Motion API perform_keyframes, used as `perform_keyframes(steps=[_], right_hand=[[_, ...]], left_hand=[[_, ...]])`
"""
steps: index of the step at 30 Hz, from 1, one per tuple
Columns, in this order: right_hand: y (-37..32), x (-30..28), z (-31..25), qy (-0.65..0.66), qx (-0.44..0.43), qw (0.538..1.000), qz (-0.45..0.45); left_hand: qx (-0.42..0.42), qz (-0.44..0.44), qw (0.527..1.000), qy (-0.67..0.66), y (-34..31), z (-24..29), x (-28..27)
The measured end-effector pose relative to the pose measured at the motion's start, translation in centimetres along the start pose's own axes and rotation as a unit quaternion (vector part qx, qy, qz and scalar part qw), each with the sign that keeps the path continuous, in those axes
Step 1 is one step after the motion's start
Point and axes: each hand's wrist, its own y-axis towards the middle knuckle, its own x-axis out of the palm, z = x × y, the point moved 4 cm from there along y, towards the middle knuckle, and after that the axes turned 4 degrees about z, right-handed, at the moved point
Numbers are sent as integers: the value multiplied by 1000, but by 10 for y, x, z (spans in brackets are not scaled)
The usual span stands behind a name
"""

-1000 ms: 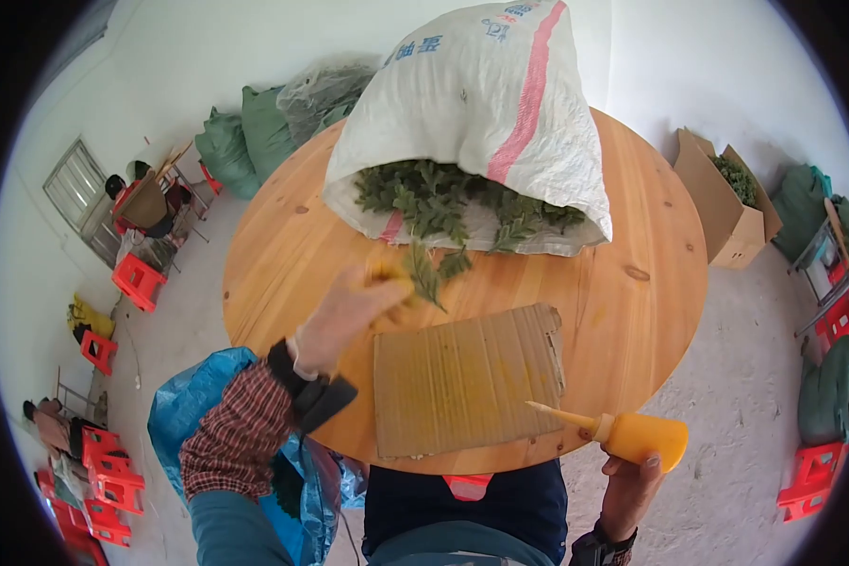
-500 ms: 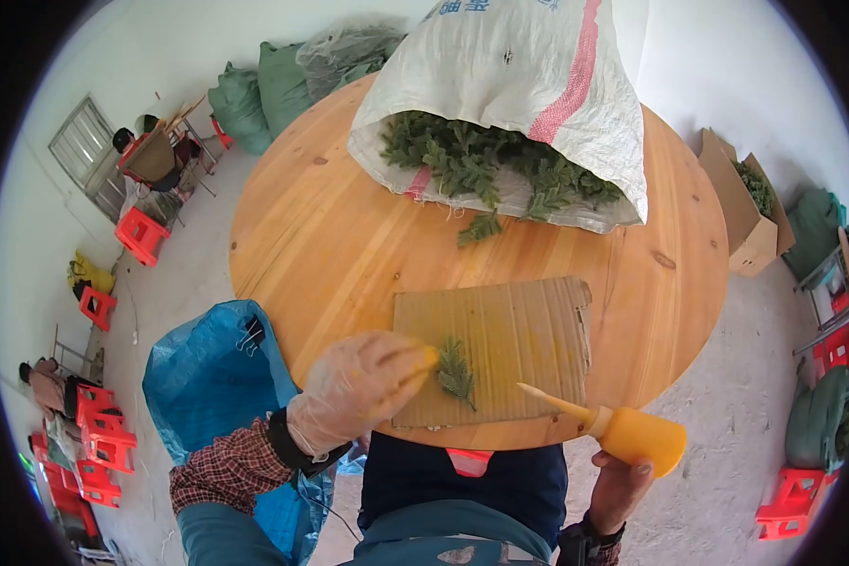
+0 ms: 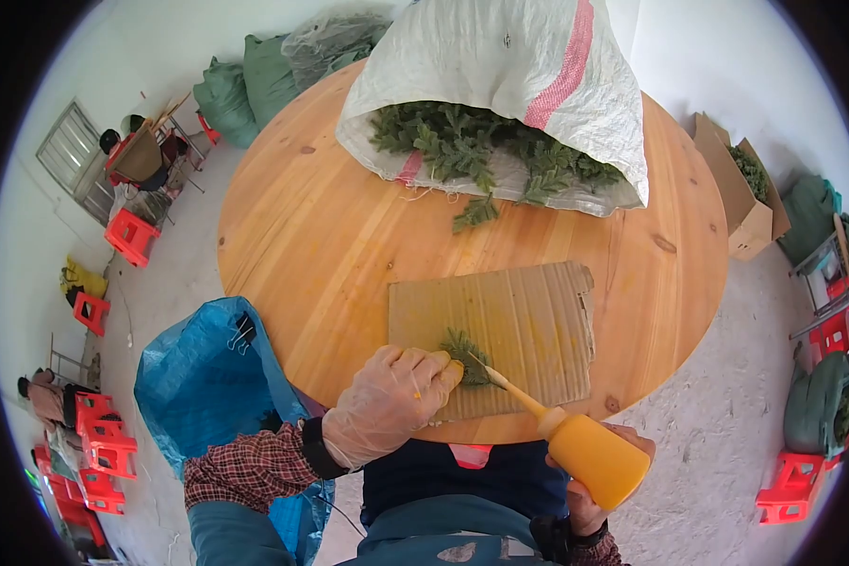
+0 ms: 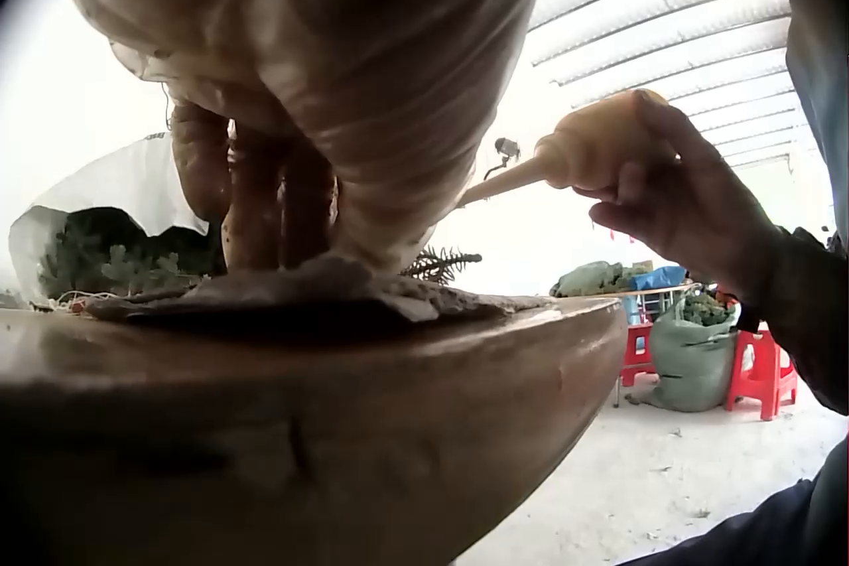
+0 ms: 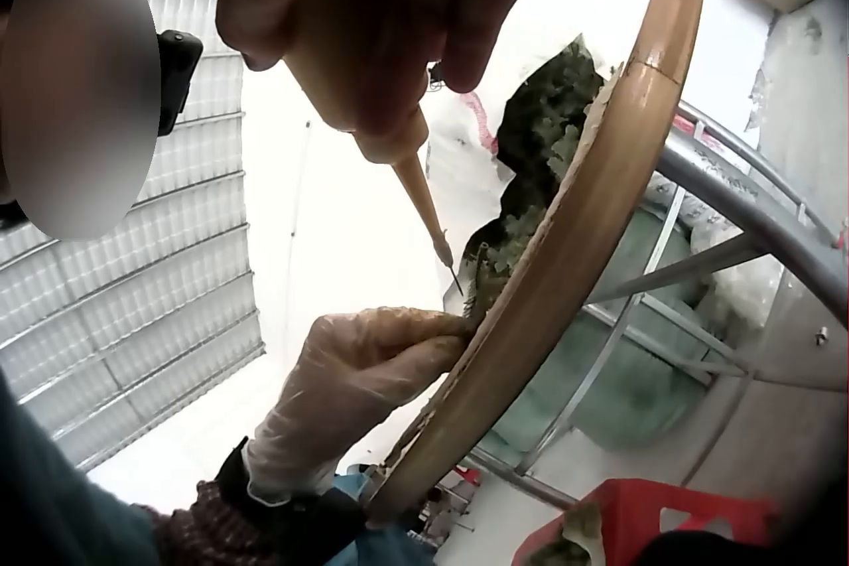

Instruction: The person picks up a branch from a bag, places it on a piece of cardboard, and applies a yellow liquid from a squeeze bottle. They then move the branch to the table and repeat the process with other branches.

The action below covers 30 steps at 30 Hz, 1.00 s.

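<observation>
My gloved left hand (image 3: 384,404) is over the near left part of the cardboard (image 3: 528,321), its fingertips at a small green sprig (image 3: 464,355) and seeming to pinch it. In the right wrist view the gloved thumb and fingers (image 5: 411,341) meet at the sprig by the table's edge. My right hand (image 3: 590,505) grips a yellow squeeze bottle (image 3: 599,460), tilted with its long nozzle pointing at the sprig. In the left wrist view the bottle (image 4: 604,144) is held beside the gloved hand (image 4: 332,88).
A white woven sack (image 3: 481,57) with green branches (image 3: 453,132) lies open at the far side of the round wooden table (image 3: 292,226). One loose sprig (image 3: 476,213) lies before it. A blue bag (image 3: 198,377) hangs at the left; a carton (image 3: 740,189) stands at the right.
My left hand has brought a sprig from near the sack down onto the cardboard. My right hand has moved the bottle left, its nozzle now at the sprig.
</observation>
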Motion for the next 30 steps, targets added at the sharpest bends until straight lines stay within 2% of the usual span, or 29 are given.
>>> perform_keyframes(steps=[6,10,14,17,22,25,30], right_hand=[[5,14,-7,15,-23,1000,-8],[2,17,-2,20,18,1000,-10],[0,15,3,0,-5,1000,-23],[4,17,-11,-51,-115,991,-44],[6,22,-13,-67,-119,989,-59],[3,28,-11,-60,-63,996,-19],[3,25,-13,-70,-89,993,-29]], left_hand=[[-2,9,1000,-9,-1,-1,-1],[-4,4,1000,-18,0,-1,-1],[-11,5,1000,-23,-1,0,0],[-16,5,1000,-26,-2,-1,1],[-21,38,999,-19,0,-2,2],[-20,8,999,-30,-1,-1,0],[-33,27,998,-36,0,-2,3]])
